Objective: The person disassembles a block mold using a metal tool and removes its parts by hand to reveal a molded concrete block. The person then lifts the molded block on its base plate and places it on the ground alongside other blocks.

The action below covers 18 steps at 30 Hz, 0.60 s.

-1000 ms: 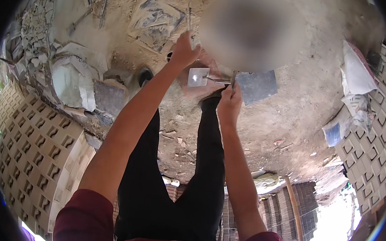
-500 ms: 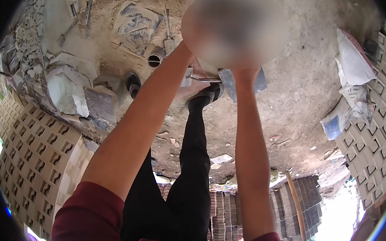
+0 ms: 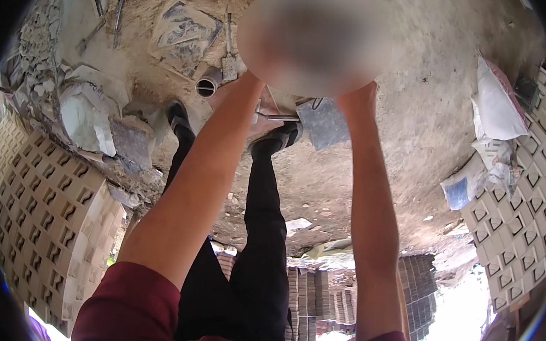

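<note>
Both arms reach forward over the floor, and a blurred oval covers most of the hands. My left hand [image 3: 264,68] enters the blur at its lower left; its fingers are hidden. Of my right hand [image 3: 358,98], the wrist and back edge show at the blur's lower right, with the fingers hidden. Whatever lies between the hands cannot be made out. Beneath my right wrist is a flat grey slab [image 3: 323,126]. A metal-handled tool [image 3: 280,118] lies near my shoe, and a round grey pot or pipe piece [image 3: 207,83] stands left of my left forearm.
A trowel-like tool [image 3: 228,65] and a dusty sheet [image 3: 187,34] lie on the dirt floor. Patterned block stacks rise at left [image 3: 42,211] and right [image 3: 515,244]. White sacks [image 3: 499,110] sit at right, a rubble wall [image 3: 39,34] far left, and stacked tiles [image 3: 314,300] behind my legs.
The view has shifted slightly, so the floor items sit a little further left. My right forearm has swung outward to the right, and more of the grey slab shows.
</note>
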### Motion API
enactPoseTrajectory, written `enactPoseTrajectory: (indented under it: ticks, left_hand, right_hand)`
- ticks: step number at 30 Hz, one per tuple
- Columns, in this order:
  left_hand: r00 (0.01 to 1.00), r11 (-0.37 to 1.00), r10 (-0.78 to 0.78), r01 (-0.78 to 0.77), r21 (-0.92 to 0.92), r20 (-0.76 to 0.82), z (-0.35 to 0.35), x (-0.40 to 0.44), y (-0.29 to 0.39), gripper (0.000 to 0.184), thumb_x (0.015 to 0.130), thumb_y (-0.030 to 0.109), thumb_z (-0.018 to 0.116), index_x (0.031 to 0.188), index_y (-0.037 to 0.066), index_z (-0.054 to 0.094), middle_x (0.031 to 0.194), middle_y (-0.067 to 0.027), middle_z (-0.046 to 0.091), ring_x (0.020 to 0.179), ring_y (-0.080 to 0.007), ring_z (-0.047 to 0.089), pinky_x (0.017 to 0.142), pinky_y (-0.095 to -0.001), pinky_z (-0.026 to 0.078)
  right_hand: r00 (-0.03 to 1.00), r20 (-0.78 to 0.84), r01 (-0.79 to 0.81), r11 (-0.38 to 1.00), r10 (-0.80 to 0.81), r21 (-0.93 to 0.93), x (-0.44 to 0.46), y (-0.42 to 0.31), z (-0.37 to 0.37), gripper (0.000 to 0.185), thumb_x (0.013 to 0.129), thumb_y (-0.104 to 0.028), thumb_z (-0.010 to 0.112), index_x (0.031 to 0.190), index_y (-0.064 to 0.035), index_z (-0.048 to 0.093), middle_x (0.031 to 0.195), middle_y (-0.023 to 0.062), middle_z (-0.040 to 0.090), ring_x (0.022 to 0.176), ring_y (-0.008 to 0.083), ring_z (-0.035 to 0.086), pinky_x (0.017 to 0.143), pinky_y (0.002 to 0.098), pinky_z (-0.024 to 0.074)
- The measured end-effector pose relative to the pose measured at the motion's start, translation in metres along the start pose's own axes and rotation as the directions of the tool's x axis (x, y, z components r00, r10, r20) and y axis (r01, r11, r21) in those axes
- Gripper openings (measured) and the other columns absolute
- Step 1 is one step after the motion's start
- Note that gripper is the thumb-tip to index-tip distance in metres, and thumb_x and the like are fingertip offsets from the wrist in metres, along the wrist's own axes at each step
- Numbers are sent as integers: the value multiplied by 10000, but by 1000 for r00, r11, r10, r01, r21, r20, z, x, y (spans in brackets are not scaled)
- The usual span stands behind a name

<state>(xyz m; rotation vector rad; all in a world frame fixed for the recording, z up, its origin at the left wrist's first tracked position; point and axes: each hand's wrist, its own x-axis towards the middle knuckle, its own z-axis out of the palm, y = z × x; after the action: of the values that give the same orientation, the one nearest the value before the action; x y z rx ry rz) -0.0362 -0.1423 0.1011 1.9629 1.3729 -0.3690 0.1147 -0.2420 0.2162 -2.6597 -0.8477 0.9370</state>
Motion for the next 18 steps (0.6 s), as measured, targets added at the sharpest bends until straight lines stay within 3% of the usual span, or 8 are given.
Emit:
enactPoseTrajectory:
  ticks: [6, 9, 11, 12, 14, 15, 16, 18]
  left_hand:
    - [999, 999, 25, -25, -39, -22, 2, -1, -1, 1545, 424, 607, 862, 1484, 166, -171, 1541, -156, -185, 1428, -387, -88, 1019, -697, 179]
    - [999, 999, 6, -7, -35, -33, 2, 1, -1, 1547, 428, 560, 882, 1479, 185, -189, 1552, -134, -171, 1435, -363, -78, 1017, -700, 189]
    - [1000, 999, 10, -11, -51, -10, -1, -1, 1, 1527, 435, 590, 865, 1486, 175, -162, 1544, -151, -182, 1429, -381, -88, 1036, -702, 146]
    - [1000, 998, 8, -9, -56, -12, -1, -2, 1, 1527, 435, 590, 865, 1486, 175, -162, 1544, -151, -182, 1429, -381, -88, 1036, -702, 146]
    - [1000, 999, -9, 10, -37, 14, -2, 1, 1, 1525, 434, 576, 872, 1488, 179, -156, 1545, -156, -176, 1430, -386, -77, 1037, -703, 142]
    - [1000, 1000, -10, 10, -6, -23, 2, 2, 0, 1535, 424, 544, 888, 1488, 190, -160, 1555, -133, -163, 1433, -385, -37, 1015, -697, 199]
    - [1000, 1000, -13, 13, -5, -22, 2, 4, 1, 1535, 424, 544, 888, 1488, 190, -160, 1555, -133, -163, 1433, -385, -37, 1015, -697, 199]
    - [999, 998, 4, -7, -62, -51, 4, 0, -2, 1532, 424, 540, 889, 1490, 196, -156, 1555, -134, -161, 1431, -392, -32, 1008, -701, 207]
  right_hand:
    - [969, 244, 6, 987, 33, -160, 29, -14, -35, 245, 799, -84, 517, 991, 42, 602, 963, 307, 630, 957, 453, 611, 835, 494, 495]
    - [978, 209, 22, 973, 28, -232, 20, -8, -18, 365, 802, -85, 546, 1149, 28, 554, 977, 301, 630, 963, 446, 615, 839, 491, 501]
    - [978, 199, -29, 979, 70, -200, 3, -3, -4, 528, 807, -86, 572, 1311, 4, 440, 983, 284, 636, 964, 438, 619, 845, 490, 502]
    - [978, 198, -27, 978, 68, -205, 0, 11, 7, 528, 807, -86, 572, 1311, 4, 440, 983, 284, 636, 964, 438, 619, 845, 490, 502]
    - [991, 127, 52, 989, -34, -141, 1, 34, 31, 639, 812, -89, 591, 1394, -16, 337, 961, 269, 644, 938, 436, 626, 818, 498, 508]
    - [997, 67, 46, 997, -42, -60, 2, 34, 36, 510, 808, -96, 581, 1292, 0, 451, 953, 275, 643, 916, 437, 630, 797, 500, 513]
    - [997, 71, 46, 997, -42, -60, 6, 25, 29, 510, 808, -96, 581, 1292, 0, 451, 953, 275, 643, 916, 437, 630, 797, 500, 513]
    - [990, 143, 33, 989, -11, -147, 18, 8, 3, 340, 806, -104, 559, 1122, 20, 559, 948, 293, 637, 908, 439, 630, 793, 492, 515]
